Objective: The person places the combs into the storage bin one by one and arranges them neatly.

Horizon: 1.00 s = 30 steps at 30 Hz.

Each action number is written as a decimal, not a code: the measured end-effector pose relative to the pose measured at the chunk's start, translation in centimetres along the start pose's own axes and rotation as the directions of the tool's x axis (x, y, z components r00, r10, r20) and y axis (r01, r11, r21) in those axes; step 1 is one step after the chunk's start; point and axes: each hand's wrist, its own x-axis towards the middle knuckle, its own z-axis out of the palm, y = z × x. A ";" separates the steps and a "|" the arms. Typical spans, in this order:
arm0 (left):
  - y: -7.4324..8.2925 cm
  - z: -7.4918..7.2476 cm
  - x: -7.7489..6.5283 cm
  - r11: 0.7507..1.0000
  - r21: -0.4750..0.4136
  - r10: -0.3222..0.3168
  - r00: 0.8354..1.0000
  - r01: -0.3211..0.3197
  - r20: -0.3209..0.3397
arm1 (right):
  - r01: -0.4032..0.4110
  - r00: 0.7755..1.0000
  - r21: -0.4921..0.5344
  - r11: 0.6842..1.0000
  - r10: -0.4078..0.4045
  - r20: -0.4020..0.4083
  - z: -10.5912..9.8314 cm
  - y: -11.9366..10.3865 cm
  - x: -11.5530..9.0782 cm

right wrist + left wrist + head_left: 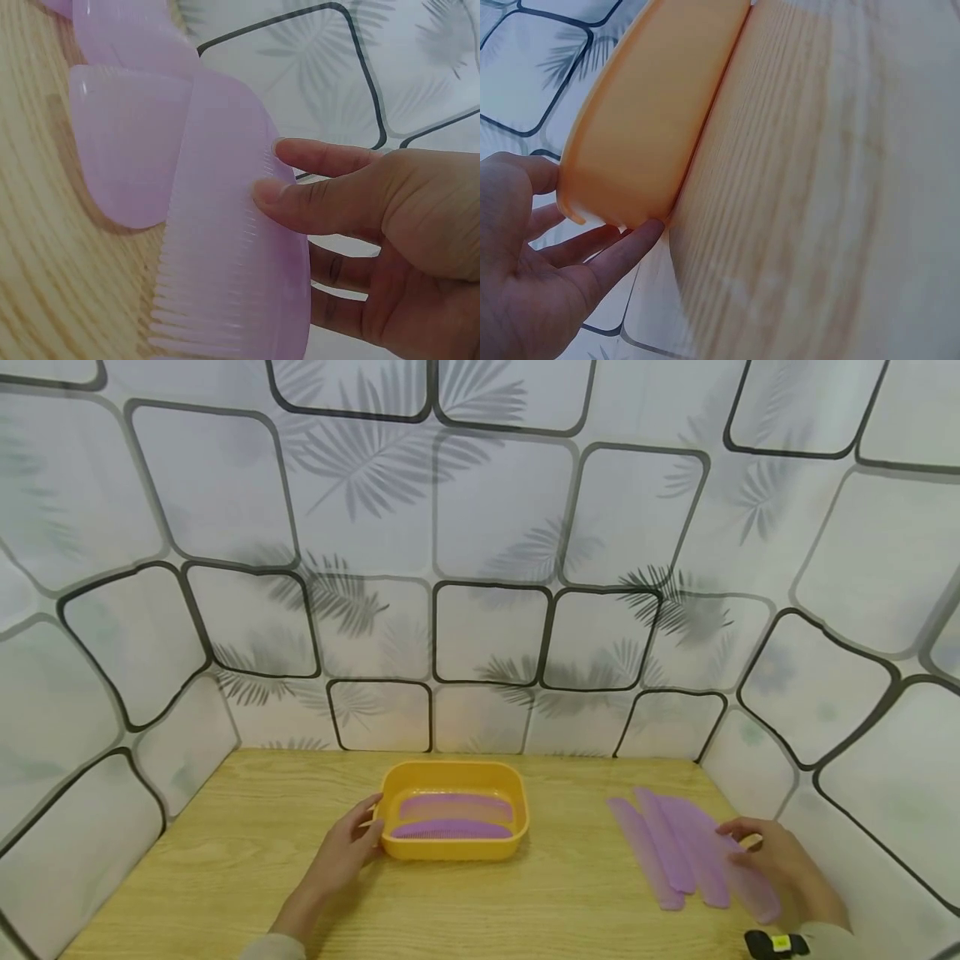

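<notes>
The left hand [339, 853] holds a yellow rectangular plastic tray [452, 850] by its end while the right hand [782, 862] pinches a purple plastic comb [217, 187].

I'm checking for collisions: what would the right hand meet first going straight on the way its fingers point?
Beyond the purple comb it grips, the right hand would probably meet the neighbouring comb first; they overlap, so depth is unclear.

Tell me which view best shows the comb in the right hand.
The right wrist view: it shows the purple comb large, its teeth visible, with the right hand pinching it. The head view shows it small beside other combs, teeth indistinct; the left wrist view doesn't show it.
</notes>
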 end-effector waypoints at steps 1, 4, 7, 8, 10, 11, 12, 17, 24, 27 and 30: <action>0.0 0.0 0.0 1.000 -0.003 -0.002 1.000 0.002 0.001 | 0.006 1.000 0.005 1.000 -0.006 0.002 0.0 0.0 0.0; 0.0 0.1 0.0 1.000 -0.001 -0.004 1.000 0.004 0.001 | -0.021 1.000 -0.004 1.000 0.021 0.007 -0.2 -0.5 0.0; 0.0 0.1 0.0 1.000 0.001 -0.003 1.000 0.003 0.002 | -0.061 0.998 -0.028 0.998 0.061 0.022 -0.3 -1.0 0.2; 0.0 0.1 0.0 1.000 0.001 -0.002 1.000 0.002 0.002 | -0.072 0.997 -0.036 0.997 0.073 0.024 -0.4 -1.2 0.2; 0.0 0.1 0.0 1.000 0.003 0.001 1.000 -0.001 0.002 | -0.077 0.997 -0.043 0.996 0.078 0.028 -0.4 -1.5 0.3; 0.0 0.0 0.0 1.000 0.003 0.002 1.000 -0.002 0.003 | -0.074 0.997 -0.044 0.996 0.075 0.030 -0.5 -1.6 0.4; 0.0 0.0 0.0 1.000 0.004 0.003 1.000 -0.003 0.003 | -0.071 0.997 -0.045 0.996 0.072 0.030 -0.5 -1.6 0.4; 0.0 0.0 0.1 1.000 0.004 0.015 1.000 -0.015 0.003 | -0.034 0.999 -0.021 0.999 0.034 0.014 -0.5 -1.9 0.6; -0.1 0.0 0.1 1.000 0.007 0.020 1.000 -0.020 0.002 | -0.020 1.000 -0.011 1.000 0.020 0.012 -0.4 -2.5 0.8; -0.1 0.0 0.1 1.000 0.006 0.017 1.000 -0.017 0.004 | -0.018 1.000 -0.014 1.000 0.019 0.013 -0.2 -2.7 0.9; -0.1 0.0 0.1 1.000 0.004 0.011 1.000 -0.011 0.004 | -0.003 1.000 -0.003 1.000 0.003 0.017 0.0 -2.9 1.0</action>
